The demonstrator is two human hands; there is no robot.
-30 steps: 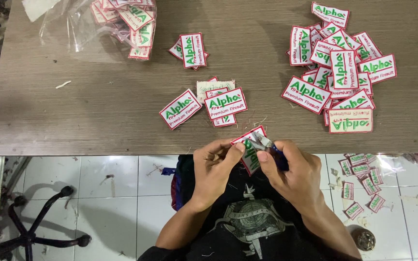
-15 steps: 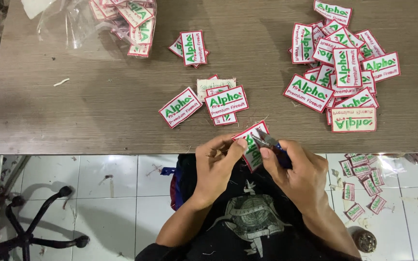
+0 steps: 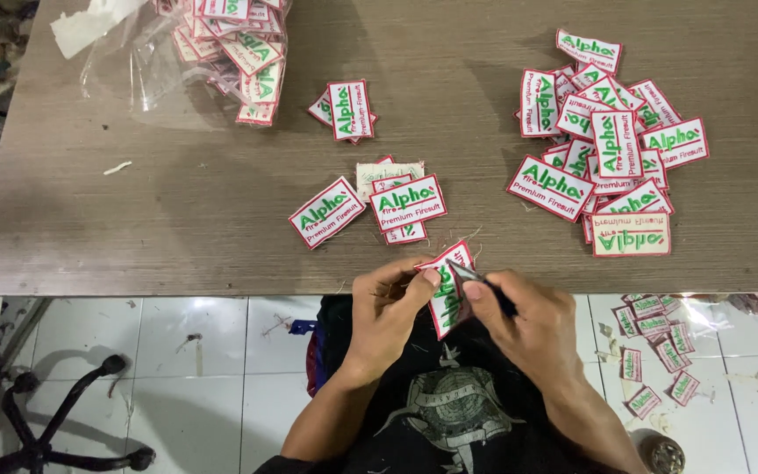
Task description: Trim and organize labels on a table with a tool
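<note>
at table edge: two hands (image 3: 467, 307); one patch (image 3: 449, 290); one cutter (image 3: 477, 279)

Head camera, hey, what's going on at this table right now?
A person sits at the near edge of a grey wooden table. The left hand pinches a red-bordered white patch while the right hand works a small dark tool against it. A big pile of matching patches lies to the right, a few more patches in the middle, and a clear plastic bag of patches at far left. Others lie on the floor.
</note>
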